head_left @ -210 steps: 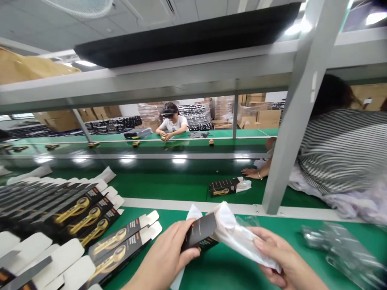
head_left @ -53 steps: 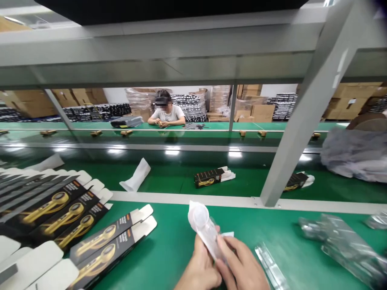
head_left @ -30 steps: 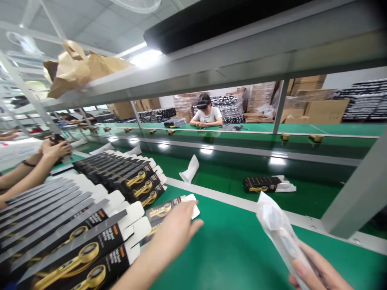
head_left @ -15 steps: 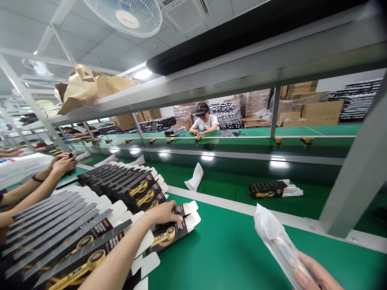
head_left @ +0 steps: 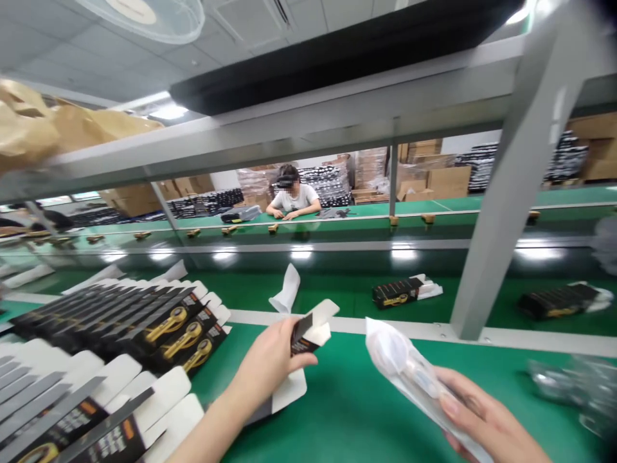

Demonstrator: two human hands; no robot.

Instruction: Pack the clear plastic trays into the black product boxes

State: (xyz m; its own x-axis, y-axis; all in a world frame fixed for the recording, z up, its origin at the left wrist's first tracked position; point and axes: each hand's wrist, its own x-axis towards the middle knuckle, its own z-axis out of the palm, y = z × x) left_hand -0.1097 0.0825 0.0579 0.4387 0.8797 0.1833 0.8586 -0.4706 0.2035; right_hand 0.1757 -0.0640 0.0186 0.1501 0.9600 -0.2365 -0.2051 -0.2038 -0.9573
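**A:** Left hand [head_left: 268, 355] has lifted the black cardboard box with white flaps [head_left: 303, 334] off the green bench top [head_left: 337, 411] since the last shot, and it's gripping it in mid-air.

**B:** And the right hand [head_left: 482, 411]?

**A:** Closed on a clear plastic sleeve [head_left: 405, 376], cloudy white rounded end up. It's held right of the box, long axis slanting up-left toward it, lol.

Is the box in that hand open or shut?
Open. The black box in the left hand has its white end flaps sticking out, not tucked in.
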